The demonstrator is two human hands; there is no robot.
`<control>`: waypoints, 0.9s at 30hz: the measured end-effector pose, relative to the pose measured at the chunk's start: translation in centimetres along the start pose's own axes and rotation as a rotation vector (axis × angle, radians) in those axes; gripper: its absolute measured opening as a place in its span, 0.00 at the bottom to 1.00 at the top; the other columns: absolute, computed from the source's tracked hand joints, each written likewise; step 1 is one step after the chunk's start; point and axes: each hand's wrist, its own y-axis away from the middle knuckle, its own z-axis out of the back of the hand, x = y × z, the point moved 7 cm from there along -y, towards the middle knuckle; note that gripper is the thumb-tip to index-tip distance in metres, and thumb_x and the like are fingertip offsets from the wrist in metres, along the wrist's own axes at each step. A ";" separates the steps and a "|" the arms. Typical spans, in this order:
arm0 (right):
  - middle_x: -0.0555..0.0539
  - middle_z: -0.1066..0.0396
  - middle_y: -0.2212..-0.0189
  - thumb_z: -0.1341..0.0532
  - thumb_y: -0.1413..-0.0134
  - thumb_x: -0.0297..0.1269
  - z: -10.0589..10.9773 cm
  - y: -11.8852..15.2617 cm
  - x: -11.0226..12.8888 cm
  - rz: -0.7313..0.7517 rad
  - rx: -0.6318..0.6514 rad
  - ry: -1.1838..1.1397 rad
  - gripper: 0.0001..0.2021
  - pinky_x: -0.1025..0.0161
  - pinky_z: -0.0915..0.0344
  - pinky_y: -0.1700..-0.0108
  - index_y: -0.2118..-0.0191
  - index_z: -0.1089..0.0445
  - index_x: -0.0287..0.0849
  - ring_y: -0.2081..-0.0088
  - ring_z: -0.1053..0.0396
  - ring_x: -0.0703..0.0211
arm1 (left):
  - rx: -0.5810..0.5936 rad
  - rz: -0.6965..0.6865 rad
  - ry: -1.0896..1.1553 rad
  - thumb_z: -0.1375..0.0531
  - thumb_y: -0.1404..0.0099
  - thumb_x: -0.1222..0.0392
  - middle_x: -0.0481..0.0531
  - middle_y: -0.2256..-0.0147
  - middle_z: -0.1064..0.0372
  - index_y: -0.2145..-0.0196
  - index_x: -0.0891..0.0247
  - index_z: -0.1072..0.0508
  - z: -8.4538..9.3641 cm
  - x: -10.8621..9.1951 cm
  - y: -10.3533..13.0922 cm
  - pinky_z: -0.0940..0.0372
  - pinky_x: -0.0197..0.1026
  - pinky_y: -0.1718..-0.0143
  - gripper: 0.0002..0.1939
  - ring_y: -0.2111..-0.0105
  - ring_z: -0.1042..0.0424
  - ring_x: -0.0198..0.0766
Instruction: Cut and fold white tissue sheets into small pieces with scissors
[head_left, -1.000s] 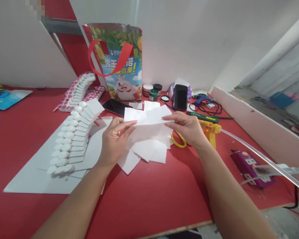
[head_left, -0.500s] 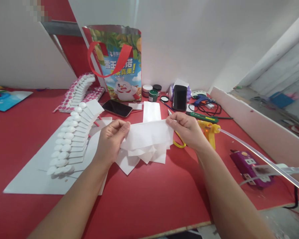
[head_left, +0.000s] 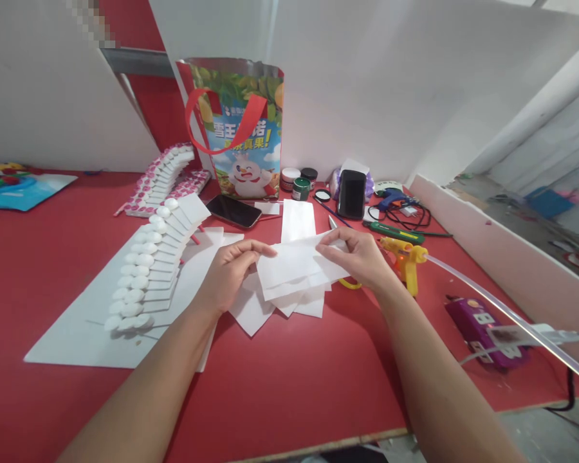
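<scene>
White paper sheets (head_left: pixel 289 267) are held up in front of me, overlapping at an angle. My left hand (head_left: pixel 234 267) pinches their left end between thumb and forefinger. Closed on the right end is my right hand (head_left: pixel 354 254), with its fingertips on the upper edge. Below them, more white paper pieces (head_left: pixel 251 312) lie fanned out on the red table (head_left: pixel 289 386). Just behind stands or lies a folded white strip (head_left: pixel 298 218). Scissors with yellow handles (head_left: pixel 350 283) are partly hidden by my right hand and the paper.
Left, white spoon-shaped pieces (head_left: pixel 139 283) overlap in a row on a white board (head_left: pixel 72 334). A carrier bag (head_left: pixel 248 141), phone (head_left: pixel 234 211) and paint jars (head_left: pixel 301 189) are at the back. Right are a yellow glue gun (head_left: pixel 408 257), green cutter (head_left: pixel 395 231) and purple box (head_left: pixel 482 328).
The held paper went from one stretched strip to overlapping, tilted layers. My hands came closer together, the left one moving right. The view shifted slightly.
</scene>
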 end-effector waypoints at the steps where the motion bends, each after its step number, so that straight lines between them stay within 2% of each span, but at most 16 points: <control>1: 0.51 0.30 0.76 0.30 0.56 0.44 0.0 0.0 -0.1 -0.016 -0.014 -0.002 0.12 0.65 0.45 0.76 0.69 0.27 0.42 0.77 0.39 0.64 | -0.014 0.008 -0.025 0.39 0.37 0.58 0.49 0.73 0.28 0.67 0.62 0.18 0.1 0.1 0.0 0.40 0.38 0.72 0.09 0.75 0.34 0.34; 4: 0.53 0.33 0.77 0.28 0.58 0.42 -0.4 0.0 -0.4 -0.037 -0.010 -0.036 0.13 0.65 0.44 0.76 0.68 0.28 0.43 0.78 0.39 0.64 | -0.068 0.013 -0.047 0.34 0.39 0.54 0.47 0.75 0.31 0.69 0.62 0.21 0.1 0.1 0.1 0.42 0.37 0.72 0.09 0.76 0.36 0.33; 6: 0.54 0.33 0.76 0.29 0.57 0.40 -0.8 -0.1 -0.4 -0.028 0.009 -0.085 0.13 0.65 0.43 0.76 0.65 0.28 0.43 0.78 0.39 0.64 | -0.117 0.020 -0.046 0.28 0.45 0.52 0.46 0.73 0.30 0.69 0.62 0.25 0.1 0.2 0.1 0.40 0.36 0.70 0.14 0.74 0.34 0.33; 8: 0.51 0.29 0.70 0.28 0.57 0.39 -1.2 -0.1 -0.2 0.008 0.020 -0.139 0.15 0.64 0.39 0.73 0.61 0.26 0.43 0.74 0.35 0.63 | -0.152 0.042 -0.046 0.25 0.51 0.53 0.44 0.71 0.31 0.67 0.61 0.29 -0.1 0.5 0.2 0.39 0.36 0.70 0.20 0.73 0.33 0.32; 10: 0.47 0.26 0.59 0.28 0.57 0.37 -1.4 -0.2 0.0 0.056 0.009 -0.180 0.22 0.63 0.33 0.68 0.53 0.26 0.44 0.66 0.29 0.60 | -0.191 0.055 -0.056 0.24 0.54 0.55 0.42 0.72 0.33 0.67 0.60 0.32 -0.2 0.7 0.2 0.37 0.36 0.70 0.23 0.74 0.33 0.32; 12: 0.45 0.26 0.52 0.27 0.58 0.36 -1.6 -0.2 -0.1 0.057 -0.008 -0.216 0.31 0.61 0.30 0.64 0.44 0.29 0.47 0.60 0.27 0.56 | -0.228 0.046 -0.043 0.24 0.54 0.58 0.41 0.72 0.33 0.66 0.60 0.34 -0.1 0.7 0.3 0.36 0.37 0.70 0.24 0.74 0.31 0.33; 15: 0.47 0.24 0.57 0.24 0.63 0.34 -1.8 -0.1 -0.9 -0.062 -0.028 -0.331 0.41 0.61 0.28 0.64 0.39 0.33 0.48 0.63 0.26 0.57 | -0.229 0.059 0.072 0.25 0.55 0.61 0.42 0.70 0.27 0.60 0.59 0.33 0.0 0.6 0.3 0.31 0.40 0.68 0.27 0.72 0.27 0.36; 16: 0.48 0.23 0.60 0.23 0.66 0.33 -1.9 -0.1 -1.2 -0.112 -0.025 -0.386 0.40 0.61 0.28 0.65 0.41 0.31 0.46 0.65 0.26 0.58 | -0.196 0.083 0.127 0.24 0.55 0.62 0.44 0.68 0.25 0.58 0.60 0.31 -0.2 0.7 0.2 0.30 0.41 0.66 0.28 0.71 0.25 0.38; 18: 0.49 0.22 0.66 0.22 0.70 0.34 -2.3 0.0 -1.7 -0.204 0.011 -0.482 0.33 0.60 0.28 0.66 0.51 0.25 0.42 0.69 0.26 0.58 | -0.105 0.155 0.203 0.24 0.57 0.62 0.49 0.67 0.21 0.58 0.63 0.26 -0.7 1.0 0.1 0.29 0.45 0.63 0.27 0.68 0.23 0.42; 21: 0.47 0.22 0.71 0.22 0.72 0.36 -3.0 0.1 -1.7 -0.281 0.092 -0.549 0.20 0.61 0.29 0.69 0.68 0.24 0.38 0.72 0.26 0.58 | -0.019 0.242 0.233 0.24 0.57 0.62 0.54 0.70 0.21 0.67 0.66 0.20 -1.2 1.3 0.2 0.29 0.46 0.62 0.18 0.68 0.23 0.44; 25: 0.52 0.25 0.76 0.22 0.68 0.35 -3.4 0.3 -1.4 -0.273 0.108 -0.595 0.17 0.68 0.33 0.75 0.70 0.26 0.40 0.76 0.29 0.64 | -0.005 0.175 0.232 0.26 0.54 0.61 0.53 0.69 0.20 0.71 0.64 0.18 -1.4 0.5 0.3 0.29 0.43 0.63 0.10 0.68 0.23 0.42; 27: 0.52 0.25 0.76 0.22 0.66 0.37 -3.7 0.4 -1.2 -0.257 0.130 -0.603 0.17 0.67 0.32 0.77 0.69 0.27 0.41 0.76 0.28 0.62 | 0.006 0.141 0.230 0.27 0.51 0.61 0.52 0.67 0.19 0.71 0.62 0.18 -1.5 0.2 0.4 0.29 0.42 0.62 0.08 0.67 0.22 0.41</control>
